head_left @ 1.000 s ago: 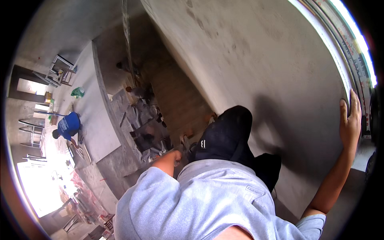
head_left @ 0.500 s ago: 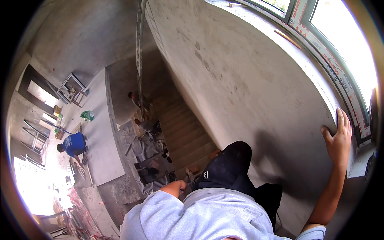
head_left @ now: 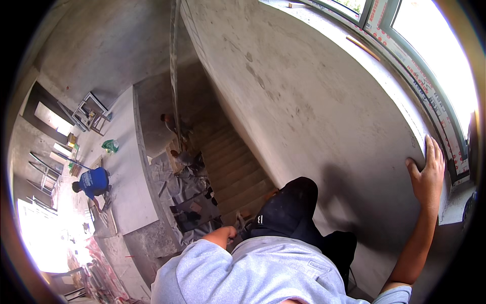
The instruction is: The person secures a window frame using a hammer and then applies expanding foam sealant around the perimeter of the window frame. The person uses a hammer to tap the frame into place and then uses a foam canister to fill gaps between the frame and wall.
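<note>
My right hand [head_left: 428,169] lies against the edge of the window sill [head_left: 411,109], fingers stretched up over it and the thumb apart on the wall side. It holds nothing. At the front of my body, beside my dark trousers [head_left: 288,210], my left hand [head_left: 231,232] looks curled closed. Most of it is hidden by my forearm and grey shirt, so whatever it may hold does not show. Past my knee, concrete stairs [head_left: 238,175] run down along the plastered wall [head_left: 314,96].
A stick [head_left: 363,48] lies on the sill by the window frame [head_left: 425,83]. A tall pole [head_left: 174,66] rises from the stairwell, where two people [head_left: 185,158] work near grey sheeting [head_left: 164,175]. On the landing floor [head_left: 132,190], a person in blue [head_left: 94,182] bends near a green bag [head_left: 110,146].
The view has shifted very slightly. The person in blue has moved an arm a little over the boards. Both my hands stay where they were.
</note>
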{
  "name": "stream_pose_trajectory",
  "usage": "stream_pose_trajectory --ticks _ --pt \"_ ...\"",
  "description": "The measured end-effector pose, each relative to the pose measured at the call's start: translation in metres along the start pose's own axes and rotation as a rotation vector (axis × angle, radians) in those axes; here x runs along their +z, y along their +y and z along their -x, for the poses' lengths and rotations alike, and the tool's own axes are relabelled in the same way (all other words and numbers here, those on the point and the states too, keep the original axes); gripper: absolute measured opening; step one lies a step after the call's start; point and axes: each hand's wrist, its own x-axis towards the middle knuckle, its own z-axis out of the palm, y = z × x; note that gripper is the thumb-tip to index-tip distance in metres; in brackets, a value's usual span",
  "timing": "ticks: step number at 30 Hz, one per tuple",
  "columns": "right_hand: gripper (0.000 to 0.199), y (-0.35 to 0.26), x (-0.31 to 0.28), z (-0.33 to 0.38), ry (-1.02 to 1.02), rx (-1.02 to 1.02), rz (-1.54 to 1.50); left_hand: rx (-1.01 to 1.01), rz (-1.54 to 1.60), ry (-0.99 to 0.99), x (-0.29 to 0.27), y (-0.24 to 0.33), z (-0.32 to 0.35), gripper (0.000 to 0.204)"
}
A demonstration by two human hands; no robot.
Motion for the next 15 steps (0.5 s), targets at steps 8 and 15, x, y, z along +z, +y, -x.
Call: stream_pose_trajectory --ticks 8,15 --pt "0.080 -0.004 0.002 0.003 0.018 -0.001 -0.002 0.078 -0.073 0.127 -0.003 0.011 0.034 0.022" --pt "0.080 -0.002 0.002 0.002 0.025 -0.010 0.005 0.171 -0.238 0.129 -0.006 0.003 0.017 0.027"
